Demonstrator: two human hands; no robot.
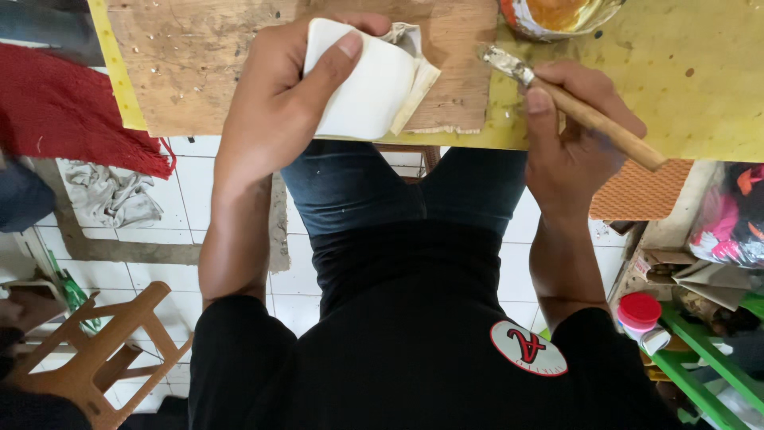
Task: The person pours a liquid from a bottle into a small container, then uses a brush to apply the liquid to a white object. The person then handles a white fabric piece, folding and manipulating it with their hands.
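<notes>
White floor tiles (pixel 191 191) show under the seated person, whose dark jeans (pixel 398 187) run beneath a yellow table (pixel 700 87). Nearest, low on the left, stands a wooden stool (pixel 103 350), and beyond it a grey rag (pixel 111 195) lies crumpled on the tiles beside a red cloth (pixel 64 103) hanging off the table's side. On the right, close in, a red-capped bottle (pixel 641 317) sits by a green rack (pixel 700 374), with an orange textured sheet (pixel 641 191) just under the table edge.

Farther out, on the table, a worn wooden board (pixel 191 64) lies flat. Over its near edge the left hand (pixel 274 103) is closed round a white sheet (pixel 370 84) folded into a curve, thumb pressed on its upper face, fingers wrapped behind; the sheet's pale underside shows at its right fold. Well apart to the right, the right hand (pixel 569 131) is clenched on a brush (pixel 573 103) with a wooden handle, thumb along the shaft, its glue-caked tip pointing up-left toward the board's corner. Beyond the brush, at the far edge, part of a tin (pixel 557 17) holds amber liquid.
</notes>
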